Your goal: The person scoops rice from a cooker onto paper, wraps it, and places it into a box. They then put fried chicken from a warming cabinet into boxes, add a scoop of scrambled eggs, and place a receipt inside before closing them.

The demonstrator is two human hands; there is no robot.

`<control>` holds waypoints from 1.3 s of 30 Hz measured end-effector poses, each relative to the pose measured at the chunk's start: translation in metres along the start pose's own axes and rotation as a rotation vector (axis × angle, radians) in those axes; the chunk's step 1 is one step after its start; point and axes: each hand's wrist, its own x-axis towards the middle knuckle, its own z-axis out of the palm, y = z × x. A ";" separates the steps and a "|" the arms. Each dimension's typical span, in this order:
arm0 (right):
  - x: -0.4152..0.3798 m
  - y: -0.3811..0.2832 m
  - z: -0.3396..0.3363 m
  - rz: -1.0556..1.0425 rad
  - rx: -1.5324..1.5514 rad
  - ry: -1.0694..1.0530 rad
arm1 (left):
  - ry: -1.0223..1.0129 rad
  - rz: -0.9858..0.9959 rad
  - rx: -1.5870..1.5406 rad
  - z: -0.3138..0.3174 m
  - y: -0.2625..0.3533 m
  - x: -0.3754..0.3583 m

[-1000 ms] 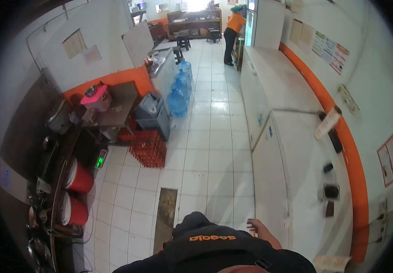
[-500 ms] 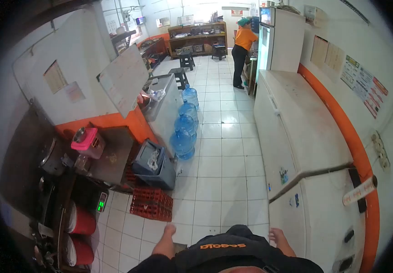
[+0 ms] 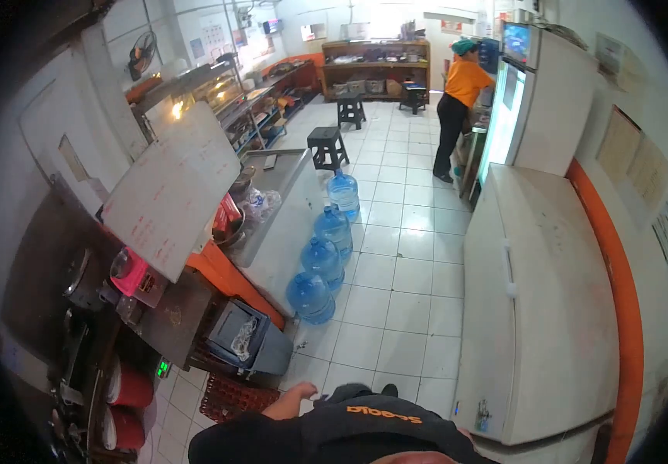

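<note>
My left hand [image 3: 298, 393] hangs low in front of my dark shirt [image 3: 380, 414], beside the red plastic crate [image 3: 226, 398] on the floor. Its fingers are loosely bent and apart, and nothing shows in them. Of my right hand [image 3: 464, 435] only a sliver of skin appears at the shirt's right edge, near the white chest freezer [image 3: 489, 348]; its fingers are hidden. A grey bin [image 3: 268, 348] with clear plastic on its lid stands ahead of my left hand. Several blue water jugs [image 3: 322, 263] line the left side of the aisle.
A whiteboard [image 3: 172, 197] juts out above the left counter. Black stools [image 3: 326, 147] stand further along the tiled floor [image 3: 396, 267]. A person in an orange shirt [image 3: 464, 83] stands by the upright fridge [image 3: 554, 100]. Red buckets [image 3: 129, 387] sit at lower left.
My view has moved forward down the aisle, so jugs, bin and freezer are nearer. My left hand has come up and inward; my right hand has mostly gone out of sight.
</note>
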 end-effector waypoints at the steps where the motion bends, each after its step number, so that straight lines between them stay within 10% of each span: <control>1: 0.025 -0.072 -0.049 0.229 0.543 0.081 | -0.130 0.097 0.154 0.008 -0.013 0.007; 2: 0.037 -0.213 -0.118 0.415 0.944 0.253 | -0.256 0.200 0.308 0.009 -0.015 0.014; 3: 0.121 -0.194 -0.136 0.699 0.897 0.209 | -0.269 0.184 0.298 0.012 -0.016 0.005; 9: 0.321 -0.345 -0.271 0.373 0.871 0.251 | -0.121 -0.014 -0.094 -0.030 -0.002 0.012; 19: 0.492 -0.220 -0.345 0.218 0.784 0.035 | 0.291 -0.128 -0.167 -0.310 0.198 0.293; 21: 0.519 -0.272 -0.370 0.811 0.674 0.161 | 0.324 -0.041 -0.145 -0.369 0.237 0.352; 24: 0.585 -0.185 -0.380 0.646 1.056 0.223 | 0.427 0.109 -0.262 -0.472 0.318 0.390; 30: 0.733 -0.341 -0.493 0.719 0.809 0.167 | 0.483 0.082 -0.347 -0.560 0.378 0.486; 34: 0.818 -0.398 -0.564 0.735 0.764 0.104 | 0.168 -0.343 -0.199 -0.504 0.305 0.593; 36: 0.868 -0.410 -0.596 0.753 0.734 0.071 | 0.023 -0.242 0.120 -0.522 0.317 0.581; 39: 0.944 -0.425 -0.647 0.768 0.640 0.026 | 0.200 -0.360 -0.468 -0.571 0.372 0.550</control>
